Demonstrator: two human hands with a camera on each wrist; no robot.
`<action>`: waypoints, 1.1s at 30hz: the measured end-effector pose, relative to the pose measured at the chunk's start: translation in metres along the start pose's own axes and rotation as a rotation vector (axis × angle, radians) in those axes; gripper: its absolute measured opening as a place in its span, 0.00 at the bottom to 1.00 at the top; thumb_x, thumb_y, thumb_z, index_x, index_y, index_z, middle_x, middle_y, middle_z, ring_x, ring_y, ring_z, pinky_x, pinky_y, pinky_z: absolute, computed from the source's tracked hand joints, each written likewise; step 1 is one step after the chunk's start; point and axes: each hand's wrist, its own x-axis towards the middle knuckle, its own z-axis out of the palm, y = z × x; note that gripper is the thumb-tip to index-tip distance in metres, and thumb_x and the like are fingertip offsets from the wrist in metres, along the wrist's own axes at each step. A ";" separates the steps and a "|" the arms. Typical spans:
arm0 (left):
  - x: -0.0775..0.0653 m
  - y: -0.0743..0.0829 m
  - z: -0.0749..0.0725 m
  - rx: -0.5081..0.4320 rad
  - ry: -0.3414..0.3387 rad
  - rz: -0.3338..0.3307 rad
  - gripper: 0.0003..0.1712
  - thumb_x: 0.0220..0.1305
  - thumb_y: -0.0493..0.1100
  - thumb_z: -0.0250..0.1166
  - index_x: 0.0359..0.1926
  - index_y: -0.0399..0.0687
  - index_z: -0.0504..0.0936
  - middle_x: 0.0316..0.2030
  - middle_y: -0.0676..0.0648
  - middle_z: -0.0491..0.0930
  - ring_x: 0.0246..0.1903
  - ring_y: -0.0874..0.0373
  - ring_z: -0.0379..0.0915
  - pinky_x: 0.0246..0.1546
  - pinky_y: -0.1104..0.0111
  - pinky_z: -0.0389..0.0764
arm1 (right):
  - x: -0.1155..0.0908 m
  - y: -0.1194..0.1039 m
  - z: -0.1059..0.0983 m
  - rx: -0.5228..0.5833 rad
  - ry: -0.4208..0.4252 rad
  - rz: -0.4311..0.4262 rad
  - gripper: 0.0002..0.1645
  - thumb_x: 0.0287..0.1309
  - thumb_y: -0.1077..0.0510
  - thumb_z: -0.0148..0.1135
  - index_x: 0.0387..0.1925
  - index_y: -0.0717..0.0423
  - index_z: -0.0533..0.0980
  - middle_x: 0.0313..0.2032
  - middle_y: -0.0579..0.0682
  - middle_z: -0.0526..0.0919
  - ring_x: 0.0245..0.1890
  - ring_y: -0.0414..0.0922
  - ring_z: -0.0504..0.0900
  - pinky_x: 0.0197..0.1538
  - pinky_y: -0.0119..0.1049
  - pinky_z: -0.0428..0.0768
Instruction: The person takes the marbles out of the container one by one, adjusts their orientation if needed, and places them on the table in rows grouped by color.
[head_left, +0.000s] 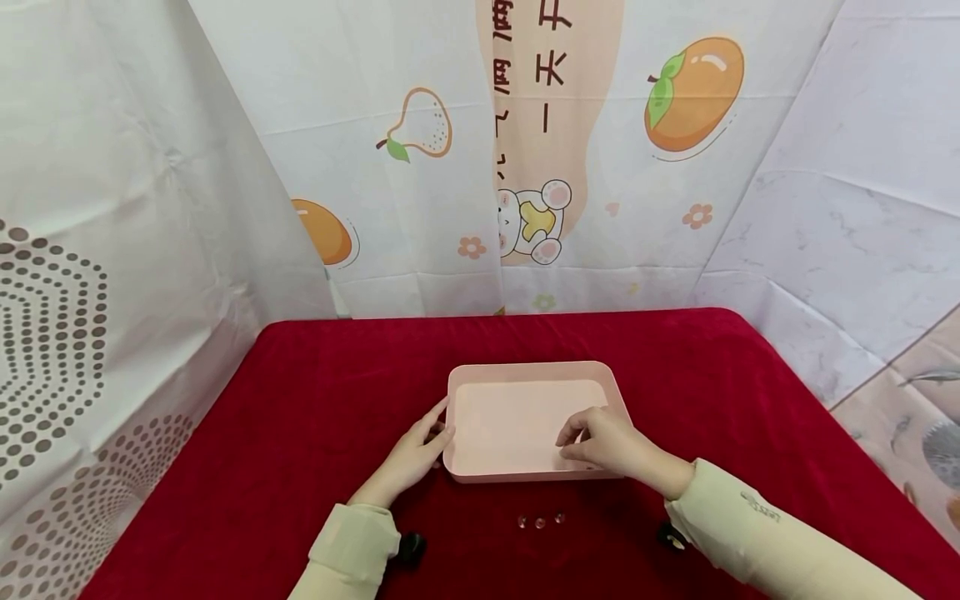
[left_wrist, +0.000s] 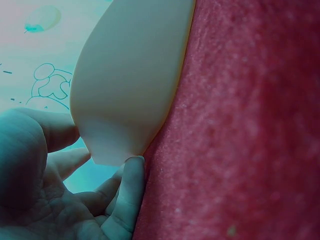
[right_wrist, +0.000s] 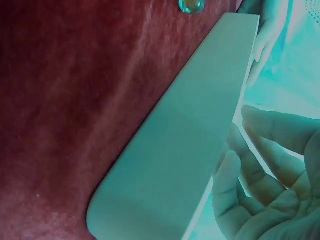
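Note:
A shallow pale pink tray (head_left: 517,421) lies on the red cloth. My left hand (head_left: 411,454) holds the tray's left side; in the left wrist view its thumb and fingers touch the wall at rim and base. Over the tray's right half is my right hand (head_left: 607,442), fingers loosely bent, thumb and forefinger slightly apart. Nothing shows between them, though the right wrist view hides part of the fingertips behind the tray wall. Small specks show inside the tray beneath this hand, too small to identify. Several small clear beads (head_left: 540,523) lie in front of the tray.
Red cloth (head_left: 360,367) covers the table on all sides of the tray. A patterned curtain (head_left: 420,208) hangs behind the far edge, with more sheets at left and right. Dark wrist devices (head_left: 411,550) sit below both wrists.

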 end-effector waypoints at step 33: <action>-0.001 0.000 0.000 -0.003 -0.001 -0.006 0.34 0.75 0.45 0.55 0.77 0.49 0.56 0.51 0.38 0.74 0.40 0.55 0.75 0.34 0.64 0.81 | 0.016 0.021 0.003 0.138 -0.211 0.105 0.04 0.46 0.69 0.74 0.27 0.62 0.85 0.22 0.48 0.85 0.18 0.35 0.71 0.21 0.27 0.69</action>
